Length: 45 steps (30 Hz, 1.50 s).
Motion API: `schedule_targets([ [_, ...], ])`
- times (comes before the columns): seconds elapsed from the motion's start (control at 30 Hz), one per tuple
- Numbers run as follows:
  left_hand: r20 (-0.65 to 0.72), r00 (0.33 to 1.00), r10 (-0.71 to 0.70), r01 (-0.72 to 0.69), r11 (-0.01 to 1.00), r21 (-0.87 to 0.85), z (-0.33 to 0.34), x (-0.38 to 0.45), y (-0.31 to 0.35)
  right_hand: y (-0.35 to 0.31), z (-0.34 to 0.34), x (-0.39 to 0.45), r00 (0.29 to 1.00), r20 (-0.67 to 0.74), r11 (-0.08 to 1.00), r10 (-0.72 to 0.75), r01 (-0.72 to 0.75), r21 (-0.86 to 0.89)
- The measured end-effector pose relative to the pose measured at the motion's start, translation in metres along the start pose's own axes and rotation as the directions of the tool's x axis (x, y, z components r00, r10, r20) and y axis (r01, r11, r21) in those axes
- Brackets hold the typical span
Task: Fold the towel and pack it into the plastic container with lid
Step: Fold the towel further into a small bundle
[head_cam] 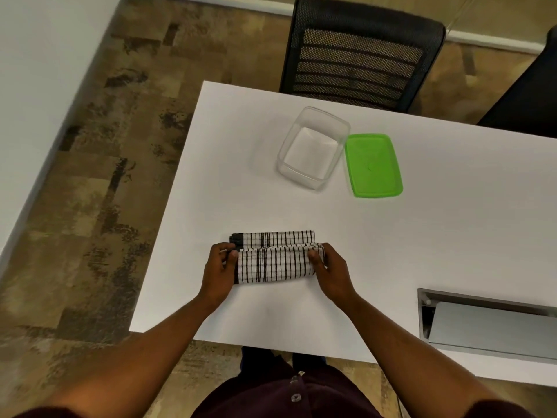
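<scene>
A white towel with black checks [275, 260] lies folded into a narrow band on the white table [422, 230], its near half turned over onto the far half. My left hand [219, 273] grips the towel's left end and my right hand [330, 273] grips its right end. Farther back stands a clear plastic container [289, 143], open and with nothing inside. Its green lid [373, 165] lies flat on the table just to the right of it.
A black mesh office chair [361, 55] stands behind the table's far edge. A grey recessed cable tray [488, 324] is set into the table at the near right. The table's left edge borders patterned brown carpet [90, 206].
</scene>
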<state>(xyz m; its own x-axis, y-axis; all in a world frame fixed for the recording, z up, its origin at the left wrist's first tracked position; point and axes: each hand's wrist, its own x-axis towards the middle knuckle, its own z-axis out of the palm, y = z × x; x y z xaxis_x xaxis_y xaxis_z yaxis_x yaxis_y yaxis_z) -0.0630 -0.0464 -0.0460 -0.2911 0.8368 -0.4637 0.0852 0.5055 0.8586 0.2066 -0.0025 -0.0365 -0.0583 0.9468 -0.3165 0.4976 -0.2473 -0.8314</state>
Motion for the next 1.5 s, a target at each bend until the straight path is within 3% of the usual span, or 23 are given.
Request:
schedule_targets([
  [0.13,0.083,0.993,-0.083,0.09,0.993,-0.08,0.005,0.008,0.004,0.002,0.006,0.02,0.997,-0.032,0.996,0.069,-0.071,-0.056],
  [0.37,0.049,0.996,0.081,-0.08,0.997,-0.014,0.003,0.02,0.01,0.013,0.017,0.038,0.988,-0.071,0.978,0.135,-0.145,-0.15],
  [0.57,0.183,0.981,0.067,-0.084,0.993,0.088,-0.006,0.028,0.006,0.012,0.023,0.046,0.951,-0.126,0.953,0.281,-0.292,-0.079],
  [0.9,0.09,0.963,0.255,-0.27,0.897,0.351,0.0,0.026,-0.005,0.012,0.031,0.05,0.966,-0.139,0.91,0.218,-0.252,-0.33],
  [1.03,0.155,0.972,0.179,-0.218,0.931,0.291,-0.007,0.02,-0.013,0.008,0.035,0.043,0.955,-0.143,0.922,0.259,-0.289,-0.257],
  [1.1,0.249,0.962,0.113,-0.159,0.972,0.173,-0.015,0.016,-0.014,0.008,0.032,0.038,0.951,-0.112,0.946,0.288,-0.301,-0.125],
  [1.17,0.352,0.932,0.083,-0.118,0.99,0.081,-0.022,0.012,-0.015,0.013,0.023,0.033,0.958,0.008,0.958,0.286,-0.286,0.03],
  [1.27,0.452,0.887,0.089,-0.156,0.981,0.113,-0.028,0.008,-0.016,0.022,0.004,0.028,0.95,0.216,0.951,0.225,-0.263,0.164],
  [1.4,0.482,0.874,0.064,-0.197,0.953,0.23,-0.033,0.006,-0.017,0.024,-0.007,0.026,0.956,0.229,0.978,0.185,-0.202,0.052],
  [1.5,0.433,0.9,0.055,-0.251,0.877,0.41,-0.03,0.003,-0.017,0.021,-0.003,0.025,0.964,0.198,0.982,0.176,-0.157,-0.108],
])
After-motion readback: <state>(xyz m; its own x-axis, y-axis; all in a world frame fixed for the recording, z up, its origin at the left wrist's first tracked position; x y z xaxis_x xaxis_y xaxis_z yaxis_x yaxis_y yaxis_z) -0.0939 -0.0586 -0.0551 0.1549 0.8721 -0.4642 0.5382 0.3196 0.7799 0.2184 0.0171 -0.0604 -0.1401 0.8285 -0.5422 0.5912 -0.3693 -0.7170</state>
